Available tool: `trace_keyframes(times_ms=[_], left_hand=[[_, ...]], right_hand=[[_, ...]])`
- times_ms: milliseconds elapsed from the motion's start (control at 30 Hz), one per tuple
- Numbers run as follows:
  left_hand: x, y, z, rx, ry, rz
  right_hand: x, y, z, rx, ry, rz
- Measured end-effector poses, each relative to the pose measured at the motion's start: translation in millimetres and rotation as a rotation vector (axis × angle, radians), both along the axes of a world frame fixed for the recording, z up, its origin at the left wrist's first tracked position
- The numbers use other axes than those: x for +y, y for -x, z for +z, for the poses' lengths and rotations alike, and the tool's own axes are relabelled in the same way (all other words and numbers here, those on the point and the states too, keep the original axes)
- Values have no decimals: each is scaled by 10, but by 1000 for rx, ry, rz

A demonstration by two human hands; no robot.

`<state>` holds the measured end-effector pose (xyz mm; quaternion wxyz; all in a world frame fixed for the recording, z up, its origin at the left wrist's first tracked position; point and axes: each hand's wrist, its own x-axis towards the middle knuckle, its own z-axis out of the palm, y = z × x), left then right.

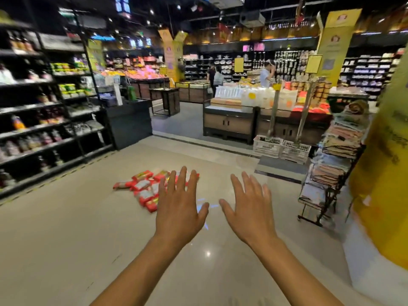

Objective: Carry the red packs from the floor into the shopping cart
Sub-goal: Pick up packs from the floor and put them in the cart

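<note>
Several red packs with white panels lie in a loose heap on the pale tiled floor, ahead and slightly left. My left hand is stretched out in front of me, palm down, fingers straight and spread, and it covers the right part of the heap. My right hand is held out beside it, fingers straight and spread, over bare floor. Neither hand holds anything. No shopping cart shows in the view.
Dark shelves of goods line the left side. A black wire rack stacked with folded goods stands at the right, next to a yellow pillar. White crates and a display counter lie ahead. People stand far back.
</note>
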<state>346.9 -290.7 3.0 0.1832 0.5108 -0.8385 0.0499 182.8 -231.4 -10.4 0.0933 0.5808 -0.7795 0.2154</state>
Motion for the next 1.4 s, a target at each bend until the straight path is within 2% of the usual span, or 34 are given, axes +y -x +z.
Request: trace_keyframes(times_ms=[100,267,667,1133,1400], left_hand=[[-359,114,11,-14,29,79],[-851,179,-33,-52,105,252],[-1673,-198,-204,-77,74,523],[-3654,-1065,-470,-25,-60,517],[-4616,-1369,-637,-28,-23,464]], right_hand=[[-477,159,65,-1,34,71],[-1187,307,111,-37,-23,239],[-2553,-5,-144,-41,23,453],[-4535,-784,-367,17,-99,475],[-5382,-1023,-456,11,-148,419]])
